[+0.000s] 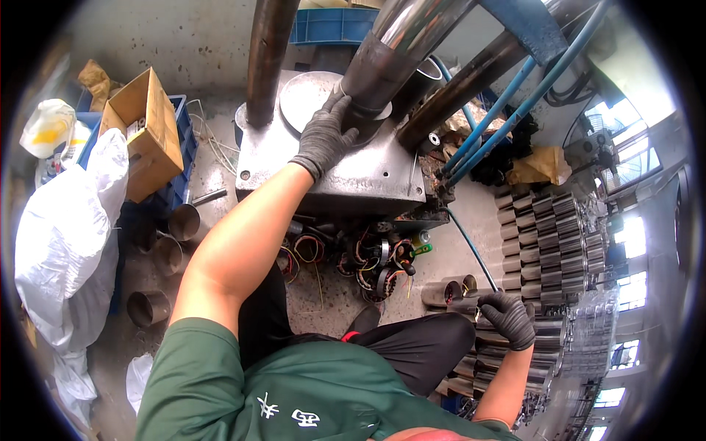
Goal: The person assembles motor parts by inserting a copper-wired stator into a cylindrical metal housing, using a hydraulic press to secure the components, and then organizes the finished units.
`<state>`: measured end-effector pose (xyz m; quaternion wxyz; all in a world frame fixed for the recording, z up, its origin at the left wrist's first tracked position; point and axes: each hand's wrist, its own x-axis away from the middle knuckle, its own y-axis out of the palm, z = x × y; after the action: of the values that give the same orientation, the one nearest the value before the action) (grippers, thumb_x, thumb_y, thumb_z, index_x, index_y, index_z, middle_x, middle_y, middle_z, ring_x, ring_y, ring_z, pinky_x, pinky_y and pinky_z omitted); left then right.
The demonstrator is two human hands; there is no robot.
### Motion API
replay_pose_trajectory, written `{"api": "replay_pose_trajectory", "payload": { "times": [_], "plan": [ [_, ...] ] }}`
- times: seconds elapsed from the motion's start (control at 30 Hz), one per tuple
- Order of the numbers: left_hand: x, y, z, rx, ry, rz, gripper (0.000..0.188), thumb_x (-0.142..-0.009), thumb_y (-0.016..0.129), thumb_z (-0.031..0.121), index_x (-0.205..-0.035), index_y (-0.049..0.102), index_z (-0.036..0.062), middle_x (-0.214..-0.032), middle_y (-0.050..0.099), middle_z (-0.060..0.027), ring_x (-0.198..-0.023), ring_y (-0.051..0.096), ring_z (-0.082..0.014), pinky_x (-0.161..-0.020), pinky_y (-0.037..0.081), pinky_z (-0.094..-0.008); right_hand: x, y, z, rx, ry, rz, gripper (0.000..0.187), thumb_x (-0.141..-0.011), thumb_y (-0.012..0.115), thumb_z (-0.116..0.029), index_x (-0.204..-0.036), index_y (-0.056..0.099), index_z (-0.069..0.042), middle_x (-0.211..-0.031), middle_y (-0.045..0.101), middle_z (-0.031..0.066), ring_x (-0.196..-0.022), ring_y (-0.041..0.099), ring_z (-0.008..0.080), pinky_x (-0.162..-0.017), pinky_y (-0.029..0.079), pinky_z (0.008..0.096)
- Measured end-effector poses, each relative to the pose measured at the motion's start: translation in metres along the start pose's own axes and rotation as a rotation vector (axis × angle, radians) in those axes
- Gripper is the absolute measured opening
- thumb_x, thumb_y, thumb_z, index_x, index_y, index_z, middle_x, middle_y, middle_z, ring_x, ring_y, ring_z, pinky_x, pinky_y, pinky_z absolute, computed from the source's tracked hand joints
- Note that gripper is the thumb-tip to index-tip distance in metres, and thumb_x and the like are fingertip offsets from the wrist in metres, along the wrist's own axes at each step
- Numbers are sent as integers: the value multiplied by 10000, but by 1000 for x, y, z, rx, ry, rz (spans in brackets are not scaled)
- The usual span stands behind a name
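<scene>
My left hand (323, 140), in a dark grey knit glove, reaches over the press bed (257, 158). Its fingers are stretched out and lie against the lower part of a dark metal sleeve (375, 70) around the shiny press ram (426, 26). Beside the fingers is a round metal plate (298, 92) on the bed. Down at the right, my right hand (507, 320), gloved alike, is closed around the end of a thin lever rod (471, 246) that slants down from the press. The rod's end is hidden in the fingers.
Thick steel columns (268, 59) and blue hoses (507, 103) flank the bed. Wound motor stators (375, 272) with coloured wires lie on the floor below. Stacked metal cylinders (544, 250) stand at right. A cardboard box (151, 140), white sacks (66, 242) and loose metal tubes (147, 309) are at left.
</scene>
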<state>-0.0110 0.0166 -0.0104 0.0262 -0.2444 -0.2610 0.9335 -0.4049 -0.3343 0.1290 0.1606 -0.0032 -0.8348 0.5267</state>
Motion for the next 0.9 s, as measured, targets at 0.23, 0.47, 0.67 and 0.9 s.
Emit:
{"api": "replay_pose_trajectory", "payload": {
  "times": [0.23, 0.47, 0.67, 0.9],
  "plan": [
    [0, 2, -4, -3, 32, 33, 730, -833, 775, 170, -1492, 484, 50, -1573, 442, -128, -1320, 531, -380, -1150, 436, -439, -1, 5, 2, -47, -42, 75, 267, -851, 689, -10, -1113, 740, -14, -1005, 753, 167, -885, 725, 268, -806, 572, 364],
    [-1, 2, -3, 8, 3, 14, 715, -848, 773, 174, -1490, 485, 52, -1576, 442, -116, -1324, 528, -379, -1152, 437, -437, -2, 4, 13, 56, -115, 65, 174, -861, 651, -27, -1007, 743, -4, -918, 746, 157, -810, 716, 280, -758, 571, 367],
    [0, 3, -3, -4, 20, 32, 722, -841, 778, 175, -1492, 484, 62, -1562, 454, -119, -1317, 534, -379, -1139, 447, -442, -2, 5, 4, -12, -8, 66, 121, -856, 661, -37, -931, 741, 14, -852, 738, 134, -800, 716, 229, -744, 561, 337],
    [0, -2, 1, -15, 3, -9, 749, -837, 759, 154, -1513, 452, 56, -1576, 437, -142, -1368, 516, -360, -1177, 423, -405, -2, 6, 17, 49, -50, 79, 135, -863, 694, -100, -957, 730, -9, -877, 724, 162, -792, 706, 321, -736, 560, 400]
  ]
}}
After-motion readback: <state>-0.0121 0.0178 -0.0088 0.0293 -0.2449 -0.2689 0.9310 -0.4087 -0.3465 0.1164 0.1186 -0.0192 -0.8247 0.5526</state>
